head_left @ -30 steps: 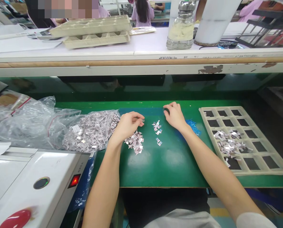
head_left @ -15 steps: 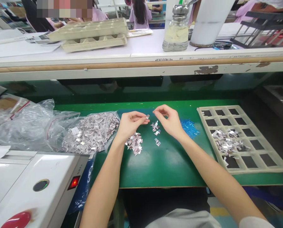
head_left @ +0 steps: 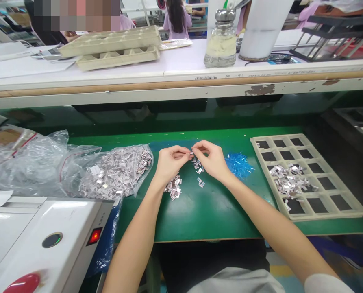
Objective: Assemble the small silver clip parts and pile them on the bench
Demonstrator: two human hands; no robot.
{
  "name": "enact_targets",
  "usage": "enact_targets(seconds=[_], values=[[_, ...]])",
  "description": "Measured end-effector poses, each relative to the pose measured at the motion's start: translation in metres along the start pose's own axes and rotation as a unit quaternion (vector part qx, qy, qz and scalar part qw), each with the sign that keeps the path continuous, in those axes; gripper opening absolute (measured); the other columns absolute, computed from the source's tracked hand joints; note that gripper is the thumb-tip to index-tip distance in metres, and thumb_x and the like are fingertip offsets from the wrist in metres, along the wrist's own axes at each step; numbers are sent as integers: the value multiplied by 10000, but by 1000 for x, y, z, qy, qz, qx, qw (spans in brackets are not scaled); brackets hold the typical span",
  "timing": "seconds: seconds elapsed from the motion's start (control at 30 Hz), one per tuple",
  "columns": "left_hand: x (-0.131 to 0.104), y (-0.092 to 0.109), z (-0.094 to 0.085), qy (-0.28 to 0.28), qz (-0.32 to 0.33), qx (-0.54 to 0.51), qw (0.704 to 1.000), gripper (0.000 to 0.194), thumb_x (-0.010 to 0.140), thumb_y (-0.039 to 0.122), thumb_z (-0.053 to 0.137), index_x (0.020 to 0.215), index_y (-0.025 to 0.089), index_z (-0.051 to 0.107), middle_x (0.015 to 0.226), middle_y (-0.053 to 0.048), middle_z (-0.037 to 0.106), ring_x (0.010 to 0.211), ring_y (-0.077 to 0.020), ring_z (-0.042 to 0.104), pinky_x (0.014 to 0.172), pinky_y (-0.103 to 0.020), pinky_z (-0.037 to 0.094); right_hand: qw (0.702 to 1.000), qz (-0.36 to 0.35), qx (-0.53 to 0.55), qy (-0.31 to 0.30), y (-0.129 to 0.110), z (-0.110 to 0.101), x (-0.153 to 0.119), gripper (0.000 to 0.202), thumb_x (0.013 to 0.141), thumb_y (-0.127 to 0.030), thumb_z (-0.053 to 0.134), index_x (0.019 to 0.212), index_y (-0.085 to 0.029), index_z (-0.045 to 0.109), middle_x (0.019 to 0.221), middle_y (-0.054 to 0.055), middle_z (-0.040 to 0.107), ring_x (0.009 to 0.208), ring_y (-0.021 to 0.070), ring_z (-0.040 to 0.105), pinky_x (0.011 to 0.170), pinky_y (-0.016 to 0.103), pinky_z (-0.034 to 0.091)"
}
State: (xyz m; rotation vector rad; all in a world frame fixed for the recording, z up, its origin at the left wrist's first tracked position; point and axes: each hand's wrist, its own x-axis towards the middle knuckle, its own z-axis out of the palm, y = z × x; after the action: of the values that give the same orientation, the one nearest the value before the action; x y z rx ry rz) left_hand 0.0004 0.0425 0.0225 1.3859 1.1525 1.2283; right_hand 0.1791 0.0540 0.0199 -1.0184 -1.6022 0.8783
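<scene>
Over the green mat, my left hand [head_left: 171, 161] pinches a small silvery piece [head_left: 191, 152] between thumb and fingertips. The fingertips of my right hand [head_left: 211, 159] are pressed together at the same piece, touching it or very near it. Just below the hands lie a few silvery pieces [head_left: 200, 182], partly covered by my right hand. Beside my left wrist is a larger pile of silvery pieces [head_left: 174, 188]. A heap of thin blue strips [head_left: 239, 165] sits to the right of my right hand.
At left, a clear bag [head_left: 114, 173] holds many silvery pieces, behind a white machine [head_left: 62, 219] with a red button. A compartment tray [head_left: 317, 217] with more pieces stands at right. A shelf [head_left: 181, 81] crosses the back, bearing trays and a glass bottle [head_left: 220, 44]. People are beyond.
My right hand has moved left and slightly down, so its fingertips now meet those of my left hand at the small piece. The view has shifted slightly.
</scene>
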Motion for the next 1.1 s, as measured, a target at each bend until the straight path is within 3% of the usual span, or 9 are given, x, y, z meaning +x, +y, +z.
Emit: enact_targets(seconds=[0.17,0.33,0.47,0.53,0.63,0.7,0.77,0.9,1.1], values=[[-1,1,1,-7,5,0,1000,218,810,359,855,890,163,801,925,-84,827,889,-264,820,902,-396,679,1000,4,-3,2,3,0,1,105,939,-295,656,910,-225,728,932,31,776,857,199,737,835,351,604],[-2,1,2,-21,14,9,1000,218,828,366,842,911,168,809,932,-81,824,885,-259,813,885,-389,671,999,13,5,-30,1,-5,5,203,890,-277,685,1079,-222,738,996,49,772,907,205,726,802,340,593],[0,8,-11,-29,18,90,995,230,850,364,806,983,177,794,929,-72,815,884,-253,796,873,-384,650,998,8,-34,-55,1,-12,8,169,881,-212,673,1037,-211,738,901,27,747,829,183,691,764,318,547],[1,14,-25,-36,25,202,978,224,852,354,780,1005,191,789,942,-68,807,883,-250,769,853,-385,625,995,25,-67,-65,4,-15,9,149,856,-163,684,993,-208,723,834,8,736,748,166,670,718,301,520],[2,20,-46,-114,12,383,917,184,821,362,777,939,221,798,962,-70,788,920,-278,715,826,-403,565,985,52,-122,-109,13,-18,9,190,812,-77,686,951,-206,698,770,-18,726,672,148,650,675,281,485],[1,20,-54,-170,-9,440,882,167,793,367,787,892,233,788,960,-66,770,935,-290,696,797,-392,531,976,59,-156,-141,18,-18,8,206,807,-42,673,932,-204,692,769,-20,729,666,145,650,672,277,473],[0,18,-55,-200,-23,460,865,129,794,348,761,864,239,765,935,-57,749,909,-282,691,743,-366,502,969,48,-188,-155,21,-18,8,217,821,-47,687,970,-204,704,804,-11,738,694,153,651,694,285,474],[-2,9,-49,-220,-20,469,855,83,820,229,635,792,242,712,889,-50,727,827,-252,675,676,-342,465,962,-10,-241,-132,24,-20,11,299,833,-113,758,1114,-211,727,977,41,749,873,211,664,820,342,509],[-3,9,-46,-219,5,469,855,167,818,148,562,727,236,671,888,-73,738,819,-257,679,678,-352,468,946,-37,-322,-24,45,-34,24,235,959,-166,595,1148,-187,731,1124,127,729,1036,301,645,990,474,516]])
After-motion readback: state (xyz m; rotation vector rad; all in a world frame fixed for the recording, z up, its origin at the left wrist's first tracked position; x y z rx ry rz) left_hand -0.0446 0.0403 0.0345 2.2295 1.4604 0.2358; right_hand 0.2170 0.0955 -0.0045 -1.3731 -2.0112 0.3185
